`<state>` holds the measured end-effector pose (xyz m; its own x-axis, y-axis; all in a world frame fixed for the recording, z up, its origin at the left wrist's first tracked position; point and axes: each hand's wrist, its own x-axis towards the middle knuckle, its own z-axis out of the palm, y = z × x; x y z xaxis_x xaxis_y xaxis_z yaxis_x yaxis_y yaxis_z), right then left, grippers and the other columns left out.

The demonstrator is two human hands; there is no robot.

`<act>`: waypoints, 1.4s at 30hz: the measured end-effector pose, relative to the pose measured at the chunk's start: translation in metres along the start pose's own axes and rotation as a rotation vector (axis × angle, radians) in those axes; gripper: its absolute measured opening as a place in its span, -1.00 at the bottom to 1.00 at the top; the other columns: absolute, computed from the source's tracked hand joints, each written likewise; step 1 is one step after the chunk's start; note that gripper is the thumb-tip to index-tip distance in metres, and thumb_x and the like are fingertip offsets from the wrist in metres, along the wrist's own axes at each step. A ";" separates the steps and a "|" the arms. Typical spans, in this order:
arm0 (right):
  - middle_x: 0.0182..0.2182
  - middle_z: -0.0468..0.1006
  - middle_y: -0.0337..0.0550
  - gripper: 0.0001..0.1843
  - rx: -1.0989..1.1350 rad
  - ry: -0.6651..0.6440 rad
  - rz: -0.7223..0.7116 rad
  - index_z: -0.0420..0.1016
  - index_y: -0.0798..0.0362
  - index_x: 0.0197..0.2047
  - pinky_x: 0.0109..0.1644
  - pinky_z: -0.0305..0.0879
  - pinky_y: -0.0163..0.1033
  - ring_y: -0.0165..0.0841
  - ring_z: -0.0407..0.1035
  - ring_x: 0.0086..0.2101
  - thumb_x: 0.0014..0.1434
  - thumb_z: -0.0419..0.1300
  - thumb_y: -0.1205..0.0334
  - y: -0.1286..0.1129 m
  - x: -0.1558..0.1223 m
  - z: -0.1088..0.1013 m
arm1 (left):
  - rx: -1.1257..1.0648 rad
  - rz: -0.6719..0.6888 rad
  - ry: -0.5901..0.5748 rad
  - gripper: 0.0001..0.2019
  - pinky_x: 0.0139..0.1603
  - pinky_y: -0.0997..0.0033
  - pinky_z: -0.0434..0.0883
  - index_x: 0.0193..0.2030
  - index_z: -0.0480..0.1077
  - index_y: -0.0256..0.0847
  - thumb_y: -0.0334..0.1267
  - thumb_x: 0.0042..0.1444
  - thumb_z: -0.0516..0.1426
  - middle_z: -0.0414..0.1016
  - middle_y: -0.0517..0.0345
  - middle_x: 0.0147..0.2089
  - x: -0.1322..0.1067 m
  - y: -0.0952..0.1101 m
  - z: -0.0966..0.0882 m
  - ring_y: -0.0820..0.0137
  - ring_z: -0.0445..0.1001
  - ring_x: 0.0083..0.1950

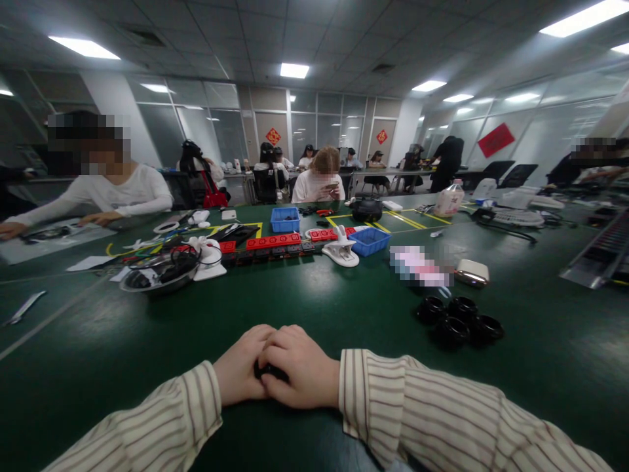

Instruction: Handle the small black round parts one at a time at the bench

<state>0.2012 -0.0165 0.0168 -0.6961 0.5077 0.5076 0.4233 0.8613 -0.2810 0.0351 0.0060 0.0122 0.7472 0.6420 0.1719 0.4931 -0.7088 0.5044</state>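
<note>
My left hand (240, 370) and my right hand (299, 368) rest together on the green table (319, 308) just in front of me, both in striped sleeves. Their fingers are curled and pressed around a small dark object (269, 372) held between them; only a sliver of it shows, too little to name. Several black rings (457, 321) lie on the table to the right of my hands, apart from them.
A metal bowl with black cables (160, 274) stands at left, with a row of red power strips (275, 244), a white clamp (341, 252) and blue bins (368, 241) behind. A person in white sits at far left; others work at the back.
</note>
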 end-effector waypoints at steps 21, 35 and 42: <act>-0.27 0.36 -0.13 -0.61 -0.023 0.010 0.080 0.31 0.11 -0.25 -0.15 0.09 -0.23 -0.34 0.19 -0.24 0.00 0.23 -0.01 -0.002 0.000 -0.004 | 0.001 0.019 0.031 -0.51 0.08 0.10 0.24 -0.09 0.28 -0.19 -0.16 -0.20 0.26 0.28 0.03 -0.05 -0.003 0.001 0.002 0.14 0.27 -0.01; -0.33 0.42 -0.15 -0.82 0.073 -0.038 -0.149 0.31 0.11 -0.32 -0.07 0.14 -0.25 -0.38 0.26 -0.23 -0.08 0.02 0.35 0.000 0.001 0.001 | -0.012 0.047 -0.060 -0.65 0.06 0.21 0.27 -0.20 0.37 -0.19 -0.38 -0.24 0.19 0.30 0.10 -0.13 0.000 -0.001 -0.001 0.20 0.29 -0.06; -0.31 0.44 -0.13 -0.76 0.098 0.036 -0.152 0.32 0.13 -0.27 -0.06 0.13 -0.22 -0.35 0.27 -0.21 -0.08 0.01 0.31 -0.001 0.000 -0.002 | -0.016 0.108 -0.031 -0.50 0.14 0.15 0.20 -0.05 0.31 -0.16 -0.41 -0.25 0.18 0.33 0.08 -0.04 0.000 -0.003 0.001 0.17 0.26 0.04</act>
<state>0.2018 -0.0169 0.0186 -0.7259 0.3725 0.5782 0.2555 0.9266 -0.2761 0.0337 0.0079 0.0100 0.8091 0.5526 0.1999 0.4020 -0.7686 0.4977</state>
